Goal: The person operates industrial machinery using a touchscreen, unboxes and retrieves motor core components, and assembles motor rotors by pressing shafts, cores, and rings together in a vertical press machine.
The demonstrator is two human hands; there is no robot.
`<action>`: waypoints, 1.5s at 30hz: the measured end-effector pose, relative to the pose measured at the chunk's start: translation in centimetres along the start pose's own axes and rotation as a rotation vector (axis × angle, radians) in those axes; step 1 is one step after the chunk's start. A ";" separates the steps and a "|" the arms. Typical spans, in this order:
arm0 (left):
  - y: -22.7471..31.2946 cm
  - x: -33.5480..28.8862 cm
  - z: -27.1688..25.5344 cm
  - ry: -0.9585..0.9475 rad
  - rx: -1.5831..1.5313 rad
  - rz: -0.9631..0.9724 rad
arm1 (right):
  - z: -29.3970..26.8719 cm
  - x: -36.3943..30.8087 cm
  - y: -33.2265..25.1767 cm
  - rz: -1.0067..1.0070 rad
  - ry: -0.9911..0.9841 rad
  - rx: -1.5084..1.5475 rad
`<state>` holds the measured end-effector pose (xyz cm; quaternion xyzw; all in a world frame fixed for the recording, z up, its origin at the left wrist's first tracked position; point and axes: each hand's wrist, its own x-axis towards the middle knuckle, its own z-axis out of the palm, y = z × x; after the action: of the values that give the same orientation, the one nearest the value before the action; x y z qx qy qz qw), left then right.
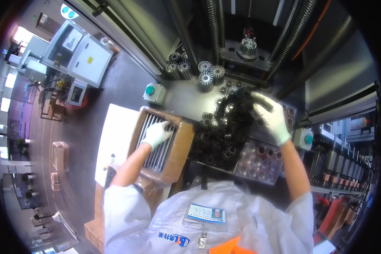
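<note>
Both white-gloved hands are at work: the left hand (156,133) has its grip laid down on a row of thin grey metal rods (156,146) inside an open brown cardboard box (182,148), fingers curled over the rod tops; whether they pinch one rod or only rest on them I cannot tell. The right hand (271,116) has its grip pressed together on dark, toothed, gear-like metal cores (237,108) at the far side of a heap of the same parts.

Between the two grips, and nearer the body than the right grip, that heap covers a clear plastic tray with round pockets (258,163); some pockets below the right forearm lie bare. Beyond the right grip, on the pale tabletop (182,99), several silvery toothed cores (207,76) stand upright, just in front of a machine with coiled springs on vertical columns (213,25). Beyond the left grip sits a small grey box with a green push button (150,90); a second green button (309,139) lies just right of the right forearm. Left of the box is a white sheet (114,139).
</note>
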<state>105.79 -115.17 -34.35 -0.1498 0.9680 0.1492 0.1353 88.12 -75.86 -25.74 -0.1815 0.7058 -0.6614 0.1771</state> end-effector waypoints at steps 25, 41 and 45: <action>-8.3 -11.4 6.8 -0.104 -1.168 -0.233 | -0.9 18.9 -5.0 -0.336 0.442 -1.140; 31.5 15.6 -17.3 0.232 -1.293 0.604 | -5.1 -2.3 -3.5 -0.350 0.183 -0.963; 34.9 21.1 -19.5 0.415 -1.304 0.636 | -8.4 -13.5 1.0 -0.101 0.224 -0.955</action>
<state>70.69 -95.10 -14.23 0.0622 0.6856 0.6926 -0.2157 95.75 -61.88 -26.06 -0.2042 0.9352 -0.2871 -0.0351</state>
